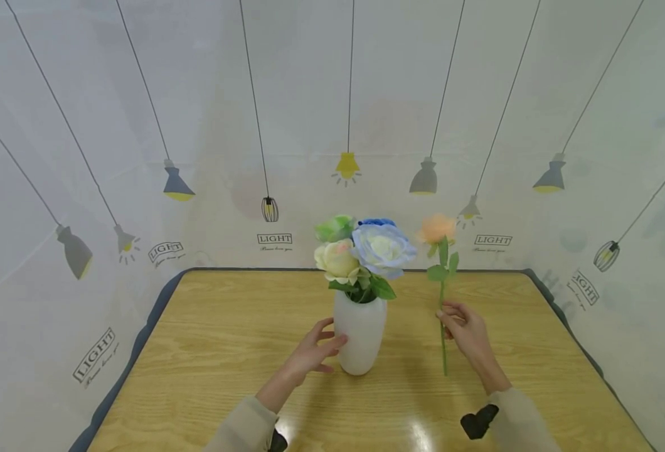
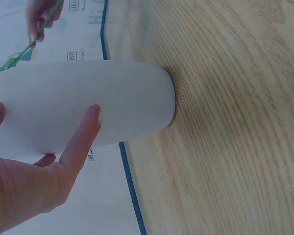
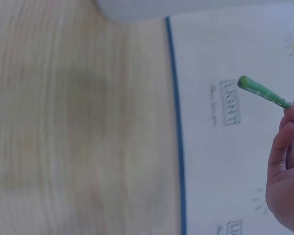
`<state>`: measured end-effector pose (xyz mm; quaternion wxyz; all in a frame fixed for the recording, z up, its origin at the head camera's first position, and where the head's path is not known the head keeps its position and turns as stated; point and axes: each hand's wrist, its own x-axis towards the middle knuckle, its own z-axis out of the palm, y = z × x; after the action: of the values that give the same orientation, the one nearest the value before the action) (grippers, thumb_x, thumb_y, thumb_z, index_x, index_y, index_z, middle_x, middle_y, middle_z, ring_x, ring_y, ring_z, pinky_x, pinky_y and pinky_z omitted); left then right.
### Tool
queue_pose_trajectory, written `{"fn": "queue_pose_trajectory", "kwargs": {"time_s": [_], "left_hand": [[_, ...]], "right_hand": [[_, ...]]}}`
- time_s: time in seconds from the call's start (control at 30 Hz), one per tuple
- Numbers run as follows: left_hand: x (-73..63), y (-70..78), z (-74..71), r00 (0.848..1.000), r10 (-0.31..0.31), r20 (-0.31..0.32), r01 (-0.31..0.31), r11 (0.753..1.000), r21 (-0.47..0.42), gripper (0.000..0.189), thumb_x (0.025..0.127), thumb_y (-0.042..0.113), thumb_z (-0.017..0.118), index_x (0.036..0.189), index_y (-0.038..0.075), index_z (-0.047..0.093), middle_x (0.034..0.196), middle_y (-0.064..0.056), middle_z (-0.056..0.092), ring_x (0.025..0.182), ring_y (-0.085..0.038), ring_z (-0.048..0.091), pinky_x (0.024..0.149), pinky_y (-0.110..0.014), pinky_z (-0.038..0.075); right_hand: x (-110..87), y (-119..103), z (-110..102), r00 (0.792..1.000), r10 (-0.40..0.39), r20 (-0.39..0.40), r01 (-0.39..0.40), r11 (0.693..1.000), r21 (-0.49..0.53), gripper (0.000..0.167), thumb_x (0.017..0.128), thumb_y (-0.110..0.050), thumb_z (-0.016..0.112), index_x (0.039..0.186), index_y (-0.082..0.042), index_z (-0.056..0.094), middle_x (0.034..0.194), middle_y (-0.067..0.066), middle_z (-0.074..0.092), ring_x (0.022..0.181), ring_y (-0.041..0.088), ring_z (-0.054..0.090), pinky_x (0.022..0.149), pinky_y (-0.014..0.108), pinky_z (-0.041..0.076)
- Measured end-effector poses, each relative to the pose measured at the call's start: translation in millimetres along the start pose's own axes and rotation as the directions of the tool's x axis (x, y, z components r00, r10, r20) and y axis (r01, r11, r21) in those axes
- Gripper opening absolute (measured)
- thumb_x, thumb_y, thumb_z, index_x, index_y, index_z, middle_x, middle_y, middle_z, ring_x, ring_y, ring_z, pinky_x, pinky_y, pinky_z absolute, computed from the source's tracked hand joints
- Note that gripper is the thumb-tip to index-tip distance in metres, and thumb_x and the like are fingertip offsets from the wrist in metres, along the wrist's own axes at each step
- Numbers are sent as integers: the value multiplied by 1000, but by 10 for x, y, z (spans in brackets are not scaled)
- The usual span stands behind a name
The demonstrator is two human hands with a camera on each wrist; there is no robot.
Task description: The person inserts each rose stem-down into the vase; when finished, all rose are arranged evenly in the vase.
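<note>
A white vase (image 1: 361, 339) stands upright on the table and holds several artificial flowers: a pale blue bloom (image 1: 385, 250), a cream rose (image 1: 339, 260), a darker blue bloom and a green one behind. My left hand (image 1: 308, 353) is at the vase's left side, its fingers spread and fairly straight. In the left wrist view, one fingertip (image 2: 93, 111) overlaps the white wall of the vase. To the right of the vase, my right hand (image 1: 470, 333) pinches the green stem of a peach-orange artificial rose (image 1: 437, 228), held upright. Its cut lower end (image 3: 243, 82) shows in the right wrist view.
The wooden table (image 1: 225, 333) ends at a dark blue edge along its back and sides. Behind it hangs a white backdrop (image 1: 298, 113) printed with lamps and the word LIGHT. Dark straps sit at both beige sleeves (image 1: 521, 417).
</note>
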<state>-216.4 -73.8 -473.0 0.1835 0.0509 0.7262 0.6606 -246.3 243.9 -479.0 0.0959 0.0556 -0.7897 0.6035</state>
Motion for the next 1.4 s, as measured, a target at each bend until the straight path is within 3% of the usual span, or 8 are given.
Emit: {"fn": "queue_pose_trajectory", "kwargs": {"time_s": [0.27,0.43,0.53,0.7,0.8,1.07,1.23,1.4], "left_hand": [[-3,3,2,1000,2,-1,-2,1000,-6,75,82,42,59,137,6,24,129,-26,33,105,-40,46,66,-44,49],[9,-7,-2,1000,4,0,-4,1000,-12,74,82,42,60,137,6,25,128,-26,33,104,-40,47,67,-45,49],[14,-8,-5,1000,6,2,-6,1000,-16,74,82,41,60,136,5,25,128,-26,33,104,-40,46,68,-46,48],[20,-12,-6,1000,7,3,-7,1000,-15,74,82,42,60,136,6,25,128,-26,33,104,-40,46,67,-45,49],[18,-11,-5,1000,6,1,-6,1000,-13,74,82,42,60,136,6,25,128,-26,34,104,-40,47,66,-43,49],[11,-8,-3,1000,4,5,-4,1000,-13,75,82,42,60,137,5,24,128,-27,33,105,-40,46,66,-43,49],[14,-15,-6,1000,2,4,-2,1000,-9,75,82,42,60,137,5,24,128,-27,33,105,-40,46,66,-42,50],[13,-8,-3,1000,3,7,-3,1000,-8,76,82,42,59,137,5,24,129,-27,33,105,-41,46,66,-42,50]], "right_hand": [[17,-510,223,995,-50,-84,65,982,179,33,88,-14,57,111,8,48,83,4,59,52,6,48,46,19,43],[18,-810,339,986,-90,-139,130,943,306,20,88,-9,56,101,5,51,78,3,62,46,6,41,42,17,35],[32,-978,395,980,-116,-160,177,879,443,12,87,-7,56,96,1,53,76,4,62,44,6,38,40,15,32],[80,-1233,467,968,-169,-184,249,713,655,13,88,-5,54,99,-1,51,76,5,62,43,7,35,40,14,29],[124,-1352,504,957,-193,-216,289,676,678,13,88,-4,54,100,0,51,77,6,62,43,8,35,41,16,28],[260,-1492,648,920,-235,-314,385,699,602,11,87,-4,54,98,0,53,70,3,56,43,9,34,41,18,29],[283,-1407,759,924,-272,-269,374,790,486,12,89,1,50,99,-3,53,72,1,57,43,8,34,40,18,29],[191,-1338,850,951,-257,-171,303,881,364,22,86,10,43,99,-5,54,65,4,54,41,11,34,38,22,30]]}}
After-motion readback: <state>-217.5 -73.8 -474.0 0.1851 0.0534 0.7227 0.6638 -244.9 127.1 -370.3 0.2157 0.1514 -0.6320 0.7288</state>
